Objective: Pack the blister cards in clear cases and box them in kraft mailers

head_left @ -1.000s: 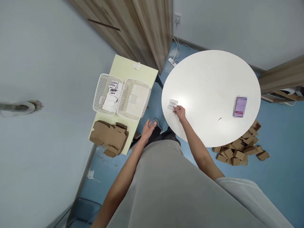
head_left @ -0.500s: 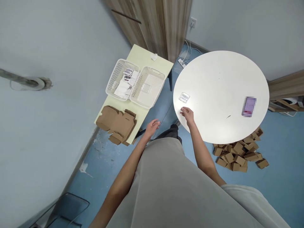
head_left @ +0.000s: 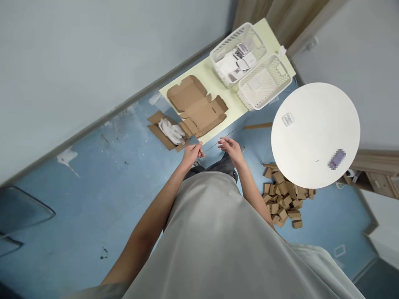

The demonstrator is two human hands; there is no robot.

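Observation:
In the head view my left hand (head_left: 192, 155) hangs in the air by the near edge of the pale yellow table (head_left: 236, 109). Its fingers are loosely bent and slightly apart, with nothing in them. My right hand (head_left: 231, 148) floats to its right in front of my body, also unoccupied, fingers a little spread. Closest to both hands is a flattened brown cardboard box (head_left: 202, 111), unfolded on the yellow table. Below that table's left end, an open cardboard carton (head_left: 160, 133) holds crumpled white material (head_left: 172, 132).
Two white plastic baskets (head_left: 224, 77) stand on the yellow table, one with white packs and cards. A round white table (head_left: 314, 120) at right carries a small clear pack (head_left: 288, 119) and a blurred purple item (head_left: 337, 159). Small cardboard boxes (head_left: 282, 199) are heaped on the floor.
My view has turned left toward the yellow table. My right hand has left the round table's edge and come closer to my left hand. The clear pack stays on the round table.

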